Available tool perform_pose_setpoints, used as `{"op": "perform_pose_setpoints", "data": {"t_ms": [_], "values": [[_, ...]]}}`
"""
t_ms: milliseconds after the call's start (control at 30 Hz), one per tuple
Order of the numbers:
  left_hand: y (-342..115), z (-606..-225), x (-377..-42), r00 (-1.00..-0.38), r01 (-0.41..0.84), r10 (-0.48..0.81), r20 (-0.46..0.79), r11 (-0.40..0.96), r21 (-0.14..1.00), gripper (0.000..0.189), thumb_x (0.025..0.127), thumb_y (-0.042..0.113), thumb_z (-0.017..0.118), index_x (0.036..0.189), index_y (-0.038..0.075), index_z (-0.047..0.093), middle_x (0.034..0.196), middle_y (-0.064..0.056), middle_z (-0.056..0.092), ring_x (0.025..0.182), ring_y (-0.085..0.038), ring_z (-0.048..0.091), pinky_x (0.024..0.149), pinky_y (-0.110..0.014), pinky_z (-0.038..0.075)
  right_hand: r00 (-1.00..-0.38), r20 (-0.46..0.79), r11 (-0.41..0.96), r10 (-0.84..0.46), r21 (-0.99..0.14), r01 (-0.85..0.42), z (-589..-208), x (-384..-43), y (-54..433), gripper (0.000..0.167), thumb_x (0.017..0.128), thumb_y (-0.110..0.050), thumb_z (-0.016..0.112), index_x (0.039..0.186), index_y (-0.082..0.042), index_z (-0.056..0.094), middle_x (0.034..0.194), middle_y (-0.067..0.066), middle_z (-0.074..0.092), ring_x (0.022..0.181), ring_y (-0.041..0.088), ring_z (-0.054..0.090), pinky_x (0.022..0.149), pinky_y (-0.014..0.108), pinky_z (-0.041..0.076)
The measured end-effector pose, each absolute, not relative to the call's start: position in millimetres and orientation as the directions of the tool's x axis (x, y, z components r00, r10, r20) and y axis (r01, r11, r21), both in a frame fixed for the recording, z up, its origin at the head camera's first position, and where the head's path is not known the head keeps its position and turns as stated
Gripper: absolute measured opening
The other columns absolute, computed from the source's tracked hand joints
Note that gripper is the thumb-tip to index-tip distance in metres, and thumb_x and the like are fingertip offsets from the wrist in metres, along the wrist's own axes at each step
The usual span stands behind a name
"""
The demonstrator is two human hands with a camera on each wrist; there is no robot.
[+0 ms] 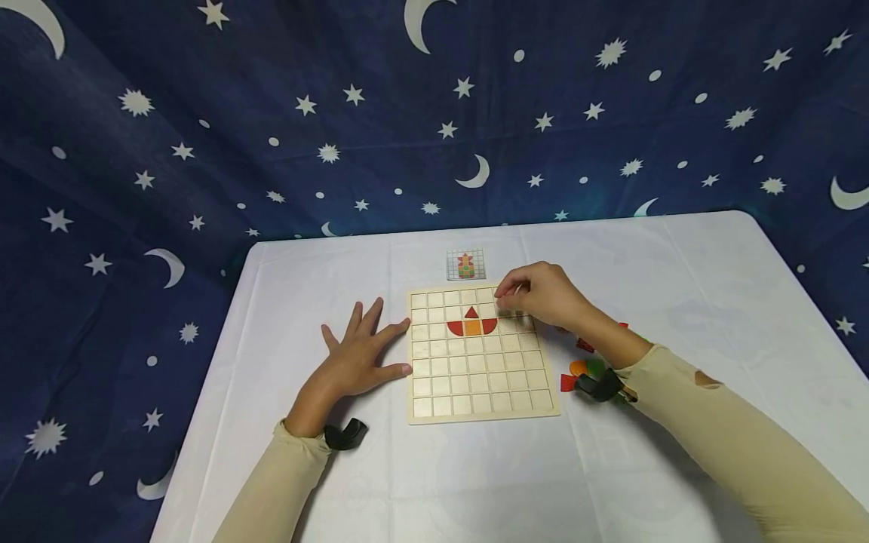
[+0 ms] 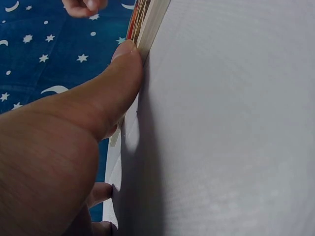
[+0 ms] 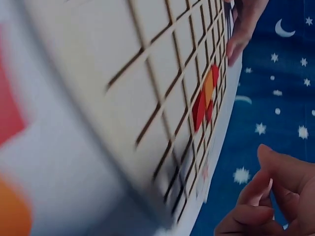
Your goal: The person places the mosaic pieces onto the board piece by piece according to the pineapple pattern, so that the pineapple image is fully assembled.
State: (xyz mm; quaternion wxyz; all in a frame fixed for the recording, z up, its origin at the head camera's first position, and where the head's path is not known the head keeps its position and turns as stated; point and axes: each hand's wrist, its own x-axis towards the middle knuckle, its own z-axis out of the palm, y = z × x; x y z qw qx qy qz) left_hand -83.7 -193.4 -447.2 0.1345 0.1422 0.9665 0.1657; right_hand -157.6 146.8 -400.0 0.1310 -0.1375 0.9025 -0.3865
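Observation:
A pale wooden grid board [image 1: 478, 385] lies flat on the table. On its upper middle sit a red triangle [image 1: 471, 312], an orange square [image 1: 472, 327] and two red rounded pieces [image 1: 489, 326], one on each side of the square. My left hand [image 1: 356, 358] is spread flat beside the board, its thumb and index finger touching the left edge. Above the board's upper right, my right hand [image 1: 543, 294] pinches with thumb and index finger. A sliver of red shows at those fingertips, seemingly a small red piece mostly hidden by them.
A small picture card [image 1: 465, 265] with a coloured grid pattern lies just behind the board. Loose pieces, among them a red one [image 1: 567, 383], an orange one [image 1: 578, 368] and a green one [image 1: 595, 367], lie to the right, partly under the right forearm. A starry curtain [image 1: 380, 113] hangs behind.

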Motion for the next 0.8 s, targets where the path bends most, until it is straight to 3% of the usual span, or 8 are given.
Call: {"op": "perform_pose_setpoints", "data": {"t_ms": [400, 800], "values": [[-195, -449, -84, -0.923, 0.232, 0.320, -0.213, 0.905, 0.358, 0.083, 0.084, 0.066, 0.072, 0.156, 0.037, 0.042, 0.173, -0.014, 0.006, 0.157, -0.048, -0.004, 0.101, -0.091, -0.005, -0.940, -0.122, 0.729, -0.317, -0.665, -0.160, -395, -154, 216, 0.012, 0.091, -0.020, 0.078, 0.102, -0.015, 0.080, 0.092, -0.001, 0.075, 0.087, 0.022, 0.060, 0.074, 0.032, 0.050], [-194, -448, -83, -0.924, 0.233, 0.321, -0.209, 0.903, 0.360, 0.084, 0.084, 0.066, 0.072, 0.156, 0.036, 0.042, 0.173, -0.014, 0.007, 0.157, -0.048, -0.003, 0.101, -0.091, -0.005, -0.929, -0.191, 0.794, -0.318, -0.588, -0.151, -415, -143, 253, 0.019, 0.087, -0.023, 0.083, 0.104, -0.015, 0.080, 0.084, -0.002, 0.069, 0.080, 0.021, 0.055, 0.065, 0.027, 0.046]]}}
